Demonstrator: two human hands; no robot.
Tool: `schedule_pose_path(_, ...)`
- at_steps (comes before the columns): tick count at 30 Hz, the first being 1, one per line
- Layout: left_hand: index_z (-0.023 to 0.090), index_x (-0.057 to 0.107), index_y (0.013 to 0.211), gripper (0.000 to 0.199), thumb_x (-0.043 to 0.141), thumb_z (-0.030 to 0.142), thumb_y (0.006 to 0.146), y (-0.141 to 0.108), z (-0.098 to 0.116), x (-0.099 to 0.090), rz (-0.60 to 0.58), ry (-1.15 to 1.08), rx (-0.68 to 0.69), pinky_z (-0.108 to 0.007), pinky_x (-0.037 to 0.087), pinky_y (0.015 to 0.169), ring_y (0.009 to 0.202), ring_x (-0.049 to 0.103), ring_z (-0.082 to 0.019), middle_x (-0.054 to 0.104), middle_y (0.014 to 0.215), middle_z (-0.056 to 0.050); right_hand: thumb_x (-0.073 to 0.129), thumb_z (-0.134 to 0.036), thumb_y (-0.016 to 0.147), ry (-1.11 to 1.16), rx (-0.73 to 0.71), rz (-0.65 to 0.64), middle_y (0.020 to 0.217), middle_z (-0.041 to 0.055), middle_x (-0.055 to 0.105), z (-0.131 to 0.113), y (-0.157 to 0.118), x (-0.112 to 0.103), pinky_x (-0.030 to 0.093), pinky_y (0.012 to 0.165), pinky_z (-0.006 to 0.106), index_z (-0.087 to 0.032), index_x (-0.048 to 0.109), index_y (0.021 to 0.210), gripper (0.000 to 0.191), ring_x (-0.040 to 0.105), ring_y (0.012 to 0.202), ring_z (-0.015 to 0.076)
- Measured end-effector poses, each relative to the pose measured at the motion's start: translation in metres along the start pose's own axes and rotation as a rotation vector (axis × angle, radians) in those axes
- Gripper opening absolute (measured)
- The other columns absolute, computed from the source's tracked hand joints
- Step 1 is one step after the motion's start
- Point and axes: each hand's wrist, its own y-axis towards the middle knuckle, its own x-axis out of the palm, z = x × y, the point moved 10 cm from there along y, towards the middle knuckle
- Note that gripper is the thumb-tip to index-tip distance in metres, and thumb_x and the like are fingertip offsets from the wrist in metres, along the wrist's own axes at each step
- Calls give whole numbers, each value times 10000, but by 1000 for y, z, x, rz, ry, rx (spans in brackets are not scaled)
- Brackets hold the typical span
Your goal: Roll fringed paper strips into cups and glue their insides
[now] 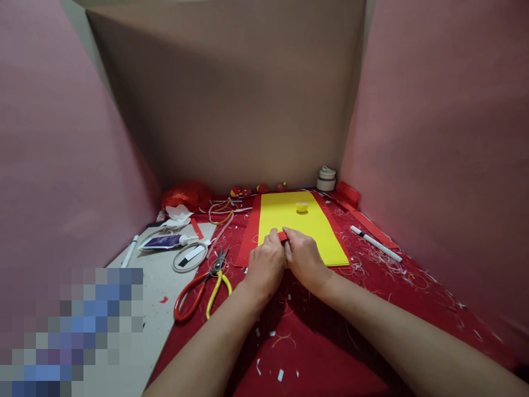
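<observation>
My left hand and my right hand meet over the near part of a yellow ribbed sheet. Between their fingertips they pinch a small red ribbed piece, mostly covered by the fingers. Both hands are closed on it. Beyond my right hand, a small yellow cup-shaped piece rests on the yellow sheet. Red ribbed sheet shows from under the yellow one at its left side.
Scissors lie left of my left hand. On the grey board are a purple tube and a tape ring. A white pen lies right; a white jar stands behind. Scraps litter the red cloth.
</observation>
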Motion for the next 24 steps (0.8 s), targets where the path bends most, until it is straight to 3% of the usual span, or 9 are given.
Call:
schedule_pose_path(5,112,489,1039,207,369,93,871,0,1,-1,1,-52,2,-256,500,618,734,670,-188,667,842,-95,428,-69,771,63,58,13,867,112,713,6,0,-1,488,742,300,-132,666,956,308,661,800,215)
schedule_pose_path(17,91,480,1104,289,395,62,830,0,-6,-9,108,-305,-2,-295,494,689,806,656,-210,667,899,-121,421,-65,777,129,86,0,892,127,709,2,-1,-5,473,729,296,-108,658,967,307,655,792,219)
schedule_pose_path(24,130,524,1013,284,378,36,787,2,-7,-11,138,-375,7,-294,490,673,753,646,-195,664,833,-85,431,-79,773,162,86,17,911,120,709,4,-3,-5,474,766,300,-120,654,982,309,656,819,216)
